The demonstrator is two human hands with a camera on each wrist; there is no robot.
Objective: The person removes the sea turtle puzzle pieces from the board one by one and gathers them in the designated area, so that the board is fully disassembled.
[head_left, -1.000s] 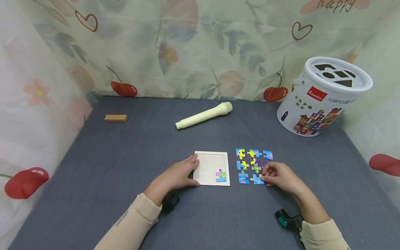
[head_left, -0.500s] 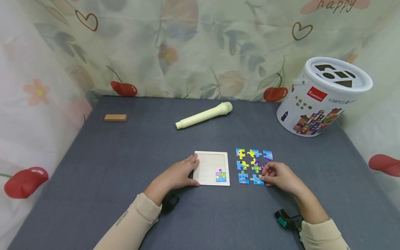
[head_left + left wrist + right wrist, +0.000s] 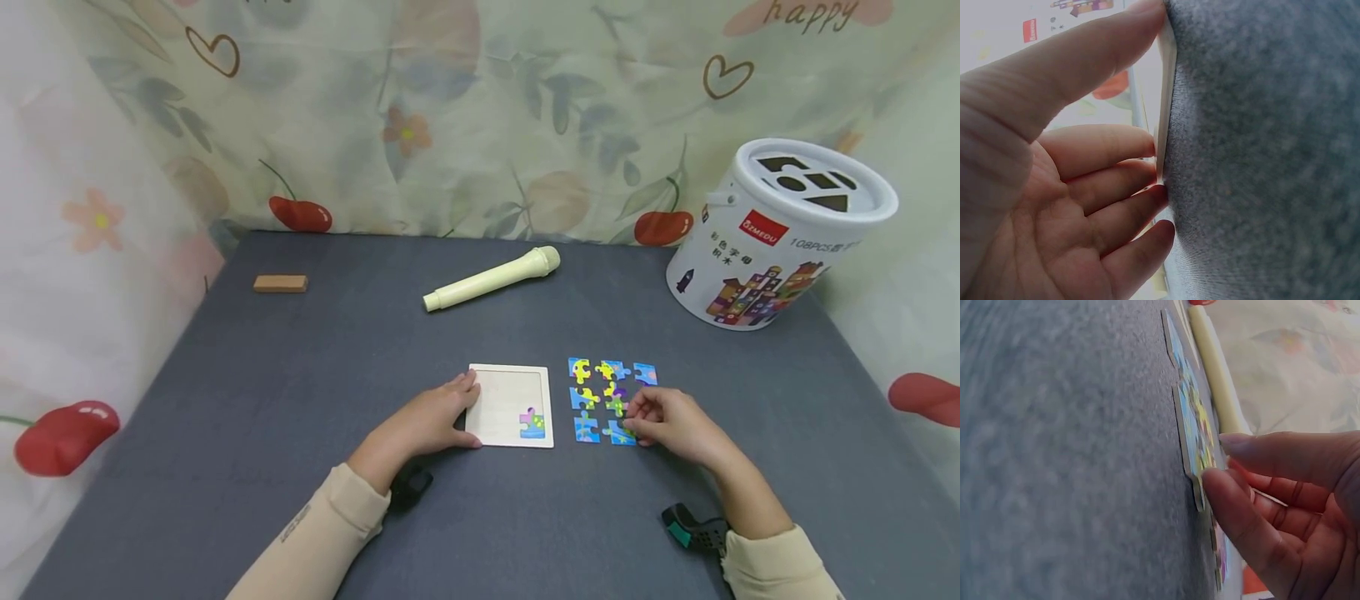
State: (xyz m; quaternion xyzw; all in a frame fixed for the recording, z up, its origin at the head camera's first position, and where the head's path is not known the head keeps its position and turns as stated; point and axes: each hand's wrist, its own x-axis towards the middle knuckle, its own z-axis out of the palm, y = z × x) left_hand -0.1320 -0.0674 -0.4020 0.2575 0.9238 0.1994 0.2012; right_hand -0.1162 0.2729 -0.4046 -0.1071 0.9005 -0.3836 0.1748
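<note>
A shallow wooden puzzle tray lies flat on the table, with one jigsaw piece in its near right corner. My left hand rests on the tray's left rim. Its thumb is at the near corner, and its other fingers touch the edge further along. Loose puzzle pieces, blue, yellow and green, lie in rows right of the tray. My right hand is over the right part of these rows, thumb and index fingertips right at a blue piece, a small gap between them. It hides some pieces.
A cream toy microphone lies behind the tray. A small wooden block sits at the far left. The white block bucket with a shape-sorter lid stands at the back right. A printed curtain closes off the back.
The head view has shifted slightly. My right fingertips have moved a little to the left over the near pieces. The left hand and tray stay as they were.
</note>
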